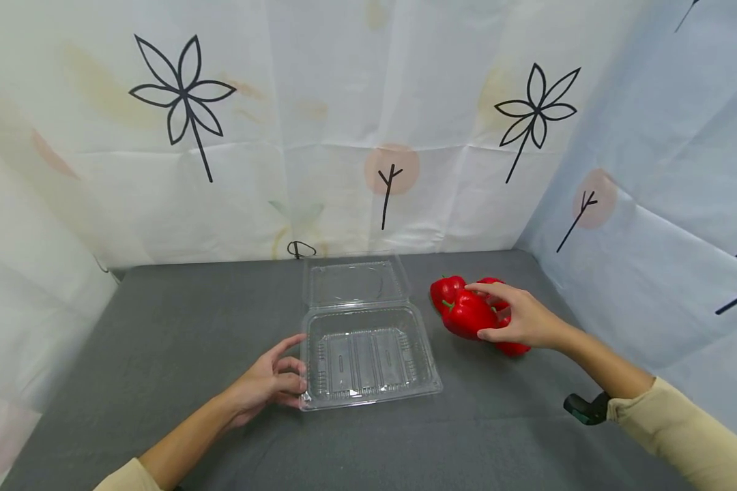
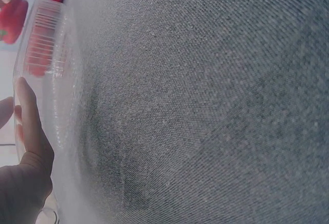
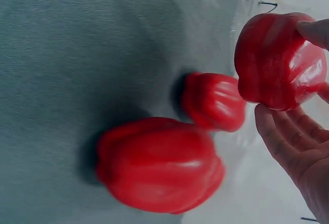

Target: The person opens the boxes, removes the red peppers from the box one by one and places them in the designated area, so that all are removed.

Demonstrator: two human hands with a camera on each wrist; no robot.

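Note:
My right hand (image 1: 525, 320) holds a red bell pepper (image 1: 469, 316) with a green stem, thumb and fingertips spread round its sides. In the right wrist view this pepper (image 3: 270, 62) is up off the table, over other red bell peppers. To its left lies a clear plastic clamshell container (image 1: 377, 397), its lid (image 1: 350, 283) folded back flat. The fingers of my left hand (image 1: 264, 385) grip the container's left rim. Seen in the left wrist view, one finger (image 2: 32, 116) lies along the outside of the wall.
More red bell peppers lie close together under and behind the right hand, among them a large one (image 3: 162, 165) and a smaller one (image 3: 213, 103). A grey cloth covers the table (image 1: 178, 334). Patterned white curtains (image 1: 319, 136) hang behind and at both sides.

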